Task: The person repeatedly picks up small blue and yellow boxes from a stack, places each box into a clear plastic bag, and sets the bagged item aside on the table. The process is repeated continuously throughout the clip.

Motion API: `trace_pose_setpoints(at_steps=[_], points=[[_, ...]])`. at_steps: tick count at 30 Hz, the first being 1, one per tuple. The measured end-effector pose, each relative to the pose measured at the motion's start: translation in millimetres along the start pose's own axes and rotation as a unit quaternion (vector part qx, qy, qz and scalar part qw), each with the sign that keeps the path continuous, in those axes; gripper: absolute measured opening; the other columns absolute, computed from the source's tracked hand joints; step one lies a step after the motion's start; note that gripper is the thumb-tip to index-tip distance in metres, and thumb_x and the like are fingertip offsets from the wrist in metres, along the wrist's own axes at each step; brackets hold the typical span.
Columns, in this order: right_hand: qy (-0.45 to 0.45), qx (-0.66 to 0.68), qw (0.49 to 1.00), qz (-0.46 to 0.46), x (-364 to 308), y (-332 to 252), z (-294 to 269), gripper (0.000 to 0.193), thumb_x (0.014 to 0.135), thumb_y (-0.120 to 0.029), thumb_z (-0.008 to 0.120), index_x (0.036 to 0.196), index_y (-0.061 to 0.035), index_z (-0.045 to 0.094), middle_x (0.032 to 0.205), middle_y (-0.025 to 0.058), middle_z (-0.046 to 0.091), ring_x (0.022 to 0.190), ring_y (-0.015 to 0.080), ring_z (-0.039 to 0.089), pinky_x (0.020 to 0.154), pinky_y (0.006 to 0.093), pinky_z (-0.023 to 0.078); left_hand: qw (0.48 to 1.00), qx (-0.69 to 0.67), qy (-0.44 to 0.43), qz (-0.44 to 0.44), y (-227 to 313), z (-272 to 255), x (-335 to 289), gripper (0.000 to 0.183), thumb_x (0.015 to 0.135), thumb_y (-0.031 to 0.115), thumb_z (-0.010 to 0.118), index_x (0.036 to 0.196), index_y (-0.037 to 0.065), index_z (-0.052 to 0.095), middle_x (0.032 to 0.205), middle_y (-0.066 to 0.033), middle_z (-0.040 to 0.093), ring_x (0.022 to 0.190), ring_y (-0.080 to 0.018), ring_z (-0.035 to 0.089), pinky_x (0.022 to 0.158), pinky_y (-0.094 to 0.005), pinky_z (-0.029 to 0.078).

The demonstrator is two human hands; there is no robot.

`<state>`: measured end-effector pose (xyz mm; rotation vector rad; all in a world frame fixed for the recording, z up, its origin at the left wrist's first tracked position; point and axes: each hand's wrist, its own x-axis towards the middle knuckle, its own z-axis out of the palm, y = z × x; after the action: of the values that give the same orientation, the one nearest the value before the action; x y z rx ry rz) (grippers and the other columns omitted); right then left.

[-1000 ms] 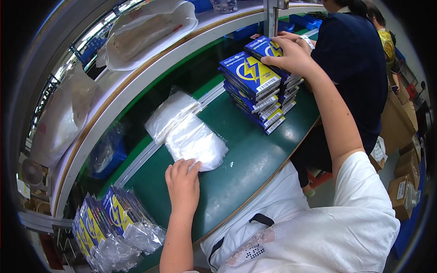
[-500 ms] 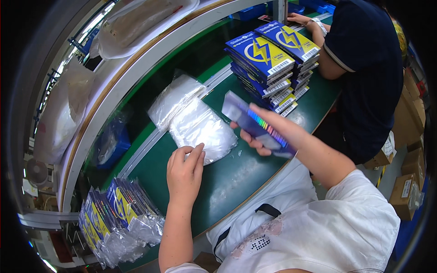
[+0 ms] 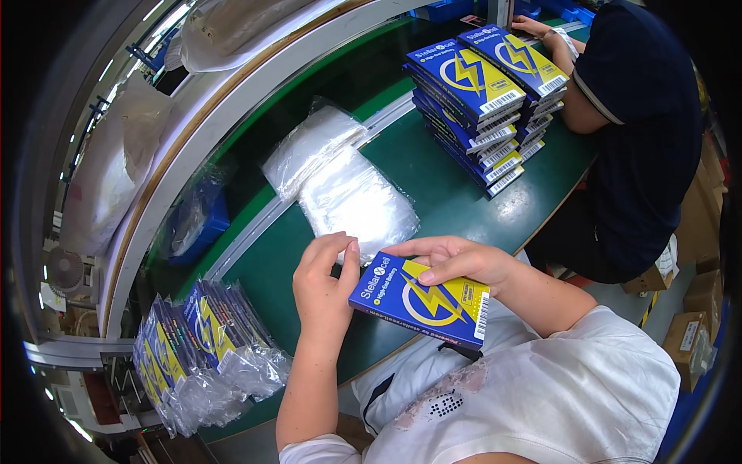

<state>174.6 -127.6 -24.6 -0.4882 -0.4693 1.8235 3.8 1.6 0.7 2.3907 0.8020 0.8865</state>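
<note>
My right hand (image 3: 456,263) grips a flat blue and yellow battery box (image 3: 425,301), thumb on its printed front. The box is tilted, held above the table's near edge with its lightning-bolt side up. Just left of it is my left hand (image 3: 325,267), its fingers bent in toward the thumb. Whether anything thin sits between those fingertips is too unclear to see. Beyond the left hand, a stack of clear plastic bags (image 3: 359,205) lies on the green table (image 3: 371,340), overlapping a second stack of clear bags (image 3: 313,151) farther back.
Two tall stacks of the same boxes (image 3: 475,85) stand at the back right. Several bagged boxes (image 3: 205,340) lean in rows at the left. A co-worker in a dark shirt (image 3: 645,131) sits at the right. Behind the table's metal rail is a blue bin (image 3: 201,224).
My right hand has brought the box down and left, turning its printed front upward. My left hand's fingers have drawn in closer to the thumb. The view has shifted slightly.
</note>
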Motion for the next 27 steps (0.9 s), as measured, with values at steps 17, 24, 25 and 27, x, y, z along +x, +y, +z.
trace_pose_setpoints(at_steps=[17, 24, 25, 27], points=[[0.094, -0.152, 0.982, -0.062, 9.5, -8.8, -5.2, 0.059, 0.083, -0.003, 0.064, 0.133, 0.0105, 0.037, 0.120, 0.0180, 0.058, 0.101, 0.0181, 0.063, 0.085, 0.0281, 0.051, 0.879, -0.391, 0.022, -0.272, -0.8, -1.4, -5.6, 0.011, 0.085, -0.001, 0.061, 0.096, -0.004, 0.060, 0.085, -0.0062, 0.062, 0.077, -0.0105, 0.061, 0.070, -0.0222, 0.049], [0.112, -0.147, 0.981, -0.054, 19.3, -6.3, -8.8, 0.056, 0.082, -0.003, 0.065, 0.131, 0.0103, 0.040, 0.117, 0.0203, 0.059, 0.099, 0.0187, 0.064, 0.084, 0.0274, 0.052, 0.945, -0.250, 0.002, -0.211, -5.0, -11.7, -7.9, 0.013, 0.084, -0.003, 0.059, 0.096, -0.003, 0.061, 0.086, -0.0067, 0.062, 0.075, -0.0110, 0.061, 0.069, -0.0234, 0.050], [0.144, -0.145, 0.977, -0.061, 19.7, -7.8, -6.2, 0.049, 0.082, -0.004, 0.065, 0.125, 0.0096, 0.045, 0.111, 0.0191, 0.062, 0.092, 0.0187, 0.066, 0.080, 0.0272, 0.053, 0.960, -0.208, 0.000, -0.188, -7.3, -13.3, -8.5, 0.014, 0.083, -0.004, 0.059, 0.096, -0.003, 0.062, 0.086, -0.0069, 0.062, 0.075, -0.0115, 0.061, 0.069, -0.0235, 0.050], [0.184, -0.156, 0.966, -0.091, 20.3, -5.2, -0.3, 0.044, 0.083, -0.004, 0.066, 0.121, 0.0090, 0.048, 0.107, 0.0175, 0.064, 0.088, 0.0175, 0.066, 0.077, 0.0269, 0.054, 0.979, -0.151, -0.010, -0.133, 2.1, -13.7, -9.5, 0.017, 0.081, -0.005, 0.058, 0.097, 0.000, 0.063, 0.086, -0.0087, 0.062, 0.074, -0.0141, 0.062, 0.068, -0.0250, 0.050]])
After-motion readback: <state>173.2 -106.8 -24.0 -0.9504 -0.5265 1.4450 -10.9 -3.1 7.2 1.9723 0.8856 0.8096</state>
